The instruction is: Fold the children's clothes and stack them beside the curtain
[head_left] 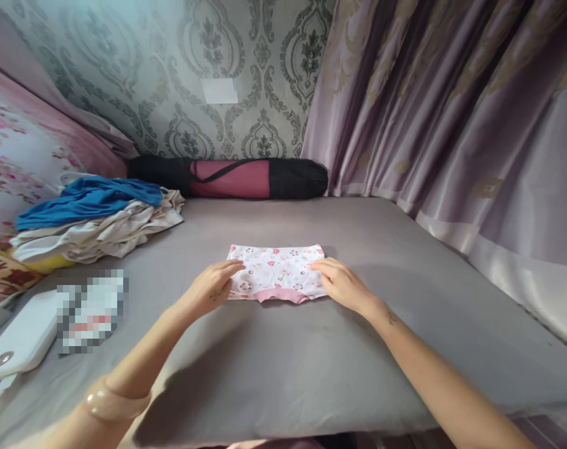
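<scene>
A small pair of white underpants (276,268) with a pink and red print lies flat on the grey bed sheet. Its waistband edge faces away from me, and pink trim runs along the near edge. My left hand (213,284) rests on the left side of the underpants, fingers stretched over the cloth and the thumb apart from them. On the opposite side, my right hand (342,282) lies with its fingertips on the right edge, the fingers likewise extended. Both palms face down, and the fingers partly cover the side edges.
A black and maroon roll bag (230,179) lies along the patterned wall. At left are piled clothes (101,215), a white power bank (28,333) with a cable, and a blurred-out packet (94,312). Purple curtains (452,125) hang on the right.
</scene>
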{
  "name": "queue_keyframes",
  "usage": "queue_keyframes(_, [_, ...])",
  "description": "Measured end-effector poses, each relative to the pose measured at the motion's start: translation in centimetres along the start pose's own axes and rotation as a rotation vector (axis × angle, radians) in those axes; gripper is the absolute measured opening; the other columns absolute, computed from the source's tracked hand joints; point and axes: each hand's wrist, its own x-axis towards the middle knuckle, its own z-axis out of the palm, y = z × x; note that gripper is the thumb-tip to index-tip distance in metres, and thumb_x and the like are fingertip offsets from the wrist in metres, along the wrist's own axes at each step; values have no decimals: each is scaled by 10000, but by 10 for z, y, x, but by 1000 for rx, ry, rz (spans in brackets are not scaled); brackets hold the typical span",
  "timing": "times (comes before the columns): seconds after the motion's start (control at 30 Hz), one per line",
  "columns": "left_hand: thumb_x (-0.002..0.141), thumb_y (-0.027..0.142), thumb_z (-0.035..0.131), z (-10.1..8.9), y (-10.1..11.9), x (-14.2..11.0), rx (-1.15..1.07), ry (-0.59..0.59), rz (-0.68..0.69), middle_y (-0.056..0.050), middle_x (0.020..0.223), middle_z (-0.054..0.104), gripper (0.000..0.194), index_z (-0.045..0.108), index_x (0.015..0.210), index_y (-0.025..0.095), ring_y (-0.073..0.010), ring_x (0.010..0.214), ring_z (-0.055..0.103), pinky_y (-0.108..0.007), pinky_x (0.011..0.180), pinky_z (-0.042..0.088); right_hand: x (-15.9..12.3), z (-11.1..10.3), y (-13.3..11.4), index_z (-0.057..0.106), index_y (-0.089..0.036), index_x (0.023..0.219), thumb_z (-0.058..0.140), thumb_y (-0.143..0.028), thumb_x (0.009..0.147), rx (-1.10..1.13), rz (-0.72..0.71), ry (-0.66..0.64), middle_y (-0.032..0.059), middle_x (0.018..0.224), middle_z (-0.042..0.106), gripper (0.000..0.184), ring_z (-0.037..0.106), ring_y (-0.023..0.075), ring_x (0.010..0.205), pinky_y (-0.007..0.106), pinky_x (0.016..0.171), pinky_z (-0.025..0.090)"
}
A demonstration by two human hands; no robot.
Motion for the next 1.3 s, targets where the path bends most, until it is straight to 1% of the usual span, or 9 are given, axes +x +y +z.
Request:
queue_keyframes(0.07, [891,150,318,10,19,26,-6,38,41,-121,1420,512,495,516,1345,147,-227,1334,447,-401,1105,373,23,13,-15,540,-147,1338,309,-130,904,-43,-10,-16,89,1400,533,493,437,209,1321,381,1136,289])
queue_keyframes(0.2, [944,190,297,42,44,71,89,-48,23,-135,1479,437,492,425,1413,114,-261,1409,331,-450,1149,281,59,46,-39,348,-20,1460,271,-228,952,-125,64,-148,169,1537,318,554,240,251,1441,416,1185,156])
queue_keyframes(0.3, [975,268,282,60,41,85,176,-49,-88,-164,1477,431,484,426,1405,97,-288,1406,329,-488,1145,248,71,66,-41,323,-16,1472,270,-272,959,-135,115,-160,172,1550,283,576,207,261,1451,429,1187,131])
queue_keyframes(0.43, [991,331,259,68,30,85,219,-57,-122,-155,1484,424,495,421,1408,120,-295,1391,345,-514,1128,251,73,80,-33,326,-13,1471,258,-318,969,-128,146,-156,170,1541,306,592,221,271,1446,428,1181,145])
queue_keyframes(0.7, [991,351,279,62,28,83,249,-92,-120,-132,1489,423,477,422,1402,158,-284,1397,338,-489,1131,239,73,68,-32,309,-29,1483,231,-323,973,-92,146,-218,160,1552,286,594,219,255,1448,405,1180,156])
queue_keyframes(0.87, [989,392,265,57,14,68,289,-30,-189,-171,1469,438,519,435,1393,114,-303,1397,330,-494,1146,196,59,61,-13,319,-49,1483,235,-306,970,-152,203,-116,141,1558,276,580,191,238,1457,405,1189,121])
queue_keyframes(1.03, [985,414,257,59,6,63,277,-47,-207,-157,1474,435,533,421,1404,130,-299,1390,340,-479,1146,199,52,68,-3,350,-14,1462,252,-307,965,-182,238,-133,171,1533,327,585,254,260,1436,400,1185,146])
queue_keyframes(1.17, [985,432,248,53,4,64,255,-84,-224,-148,1483,426,543,424,1404,136,-284,1401,329,-457,1153,209,53,58,-1,346,-36,1468,223,-319,974,-136,239,-182,154,1541,317,582,255,233,1437,372,1183,159])
queue_keyframes(1.3, [987,445,208,49,-10,55,225,-77,-297,-179,1510,373,596,396,1422,84,-305,1431,265,-481,1152,211,47,48,9,307,-14,1480,208,-312,972,-163,318,-127,159,1557,273,598,210,242,1451,389,1187,145])
